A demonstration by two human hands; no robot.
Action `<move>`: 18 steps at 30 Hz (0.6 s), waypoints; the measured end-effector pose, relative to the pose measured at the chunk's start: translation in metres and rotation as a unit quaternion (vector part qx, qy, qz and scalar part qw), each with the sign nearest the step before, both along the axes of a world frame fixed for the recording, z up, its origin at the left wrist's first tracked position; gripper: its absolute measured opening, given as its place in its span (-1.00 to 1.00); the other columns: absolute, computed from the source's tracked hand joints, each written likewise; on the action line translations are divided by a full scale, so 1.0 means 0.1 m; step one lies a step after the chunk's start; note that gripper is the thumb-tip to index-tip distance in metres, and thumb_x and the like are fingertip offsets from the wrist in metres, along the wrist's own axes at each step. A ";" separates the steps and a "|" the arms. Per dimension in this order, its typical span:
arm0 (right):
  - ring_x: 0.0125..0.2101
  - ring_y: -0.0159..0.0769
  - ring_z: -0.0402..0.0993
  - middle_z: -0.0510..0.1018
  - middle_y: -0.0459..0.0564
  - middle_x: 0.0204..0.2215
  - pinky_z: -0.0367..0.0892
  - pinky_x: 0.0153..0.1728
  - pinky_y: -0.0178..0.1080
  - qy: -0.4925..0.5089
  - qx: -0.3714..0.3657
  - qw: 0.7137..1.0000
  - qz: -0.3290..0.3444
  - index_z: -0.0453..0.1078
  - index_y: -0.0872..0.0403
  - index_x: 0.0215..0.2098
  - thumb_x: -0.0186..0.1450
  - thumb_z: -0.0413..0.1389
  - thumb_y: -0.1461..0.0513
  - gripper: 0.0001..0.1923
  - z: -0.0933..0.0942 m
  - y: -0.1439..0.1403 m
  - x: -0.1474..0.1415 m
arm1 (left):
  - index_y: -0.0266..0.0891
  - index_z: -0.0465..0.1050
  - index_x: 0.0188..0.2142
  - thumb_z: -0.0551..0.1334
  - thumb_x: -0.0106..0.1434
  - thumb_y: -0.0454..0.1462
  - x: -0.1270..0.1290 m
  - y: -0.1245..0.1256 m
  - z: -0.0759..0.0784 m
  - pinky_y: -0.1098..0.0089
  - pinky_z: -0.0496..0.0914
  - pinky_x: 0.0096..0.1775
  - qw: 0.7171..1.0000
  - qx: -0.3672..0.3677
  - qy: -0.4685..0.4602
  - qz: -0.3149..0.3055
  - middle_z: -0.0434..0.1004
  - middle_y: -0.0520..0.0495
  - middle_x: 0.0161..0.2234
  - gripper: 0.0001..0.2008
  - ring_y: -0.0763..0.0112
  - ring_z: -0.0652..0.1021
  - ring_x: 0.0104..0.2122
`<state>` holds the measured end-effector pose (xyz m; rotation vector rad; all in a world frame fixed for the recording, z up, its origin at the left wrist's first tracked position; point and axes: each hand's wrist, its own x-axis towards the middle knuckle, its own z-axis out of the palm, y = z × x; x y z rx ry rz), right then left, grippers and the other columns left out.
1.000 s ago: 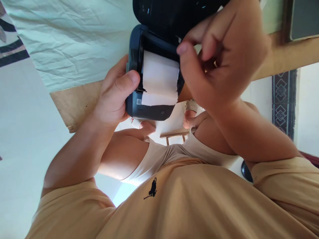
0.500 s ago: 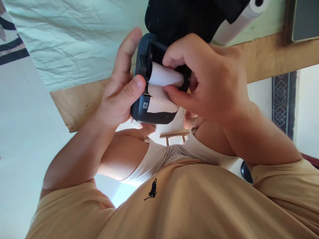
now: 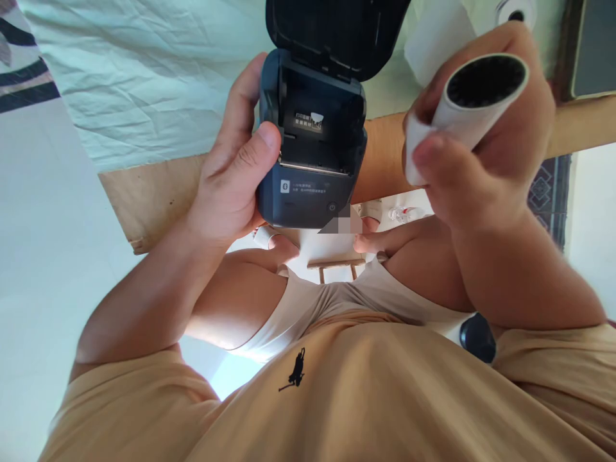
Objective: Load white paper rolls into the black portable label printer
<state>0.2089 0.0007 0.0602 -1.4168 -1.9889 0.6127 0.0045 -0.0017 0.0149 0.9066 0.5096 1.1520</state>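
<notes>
My left hand [image 3: 230,173] is closed around the left side of a dark blue portable label printer [image 3: 303,204], with the thumb on its edge. The printer's black lid [image 3: 332,32] is swung up. Its paper bay shows bare inside, with a small printed label on the back wall and a torn white scrap stuck there. To the right, my right hand [image 3: 505,173] grips a white paper roll [image 3: 464,122], clear of the printer. The roll's wide dark core faces up toward me, and the thumb presses a loose flap of its paper.
On the green-clothed table [image 3: 158,77] lies another white roll [image 3: 440,42], partly behind my right hand. A dark flat device [image 3: 594,58] sits at the far right. The wooden table edge [image 3: 149,199] runs below the hands, and a wooden stool [image 3: 337,264] stands on the floor.
The paper roll has come out of the printer and moved right in my right hand. My left hand still holds the printer, its lid still up.
</notes>
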 end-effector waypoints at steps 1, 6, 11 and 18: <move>-0.41 -0.49 0.16 0.23 -0.04 -0.38 0.16 -0.28 -0.28 0.009 0.039 0.999 0.003 0.11 0.08 -0.37 0.12 -0.01 -0.01 -0.67 -0.01 0.00 0.01 | -0.27 0.05 0.12 -0.06 0.33 -0.24 0.00 0.00 0.00 0.04 0.34 0.16 1.000 0.003 0.004 -0.002 0.29 -0.22 0.12 -0.61 0.14 0.42 0.11; -0.43 -0.48 0.14 0.28 -0.05 -0.48 0.05 -0.36 -0.31 -0.091 0.119 0.989 -0.015 0.14 0.10 -0.45 0.14 0.08 0.07 -0.71 -0.08 0.06 0.07 | -0.26 0.11 0.08 -0.06 0.32 -0.23 0.03 0.00 0.02 0.07 0.36 0.14 0.999 -0.008 0.009 0.030 0.34 -0.18 0.07 -0.64 0.17 0.43 0.09; -0.42 -0.43 0.27 0.43 -0.08 -0.40 0.16 -0.36 -0.30 -0.155 0.098 0.983 -0.030 0.30 0.05 -0.28 0.10 0.13 -0.07 -0.59 -0.11 0.13 0.15 | -0.18 0.18 0.06 0.07 0.27 -0.12 0.02 0.02 -0.03 0.19 0.41 0.09 0.999 -0.003 0.023 0.028 0.39 -0.08 0.04 -0.61 0.24 0.44 0.06; -0.25 -0.41 0.38 0.47 -0.10 -0.24 0.28 -0.23 -0.32 -0.146 0.123 0.981 0.017 0.34 0.04 -0.21 0.04 0.26 0.13 -0.63 -0.15 0.14 0.18 | -0.16 0.22 0.05 0.12 0.21 -0.02 0.03 0.04 -0.07 0.23 0.45 -0.05 0.998 0.011 0.029 0.047 0.40 -0.11 0.03 -0.53 0.23 0.47 0.02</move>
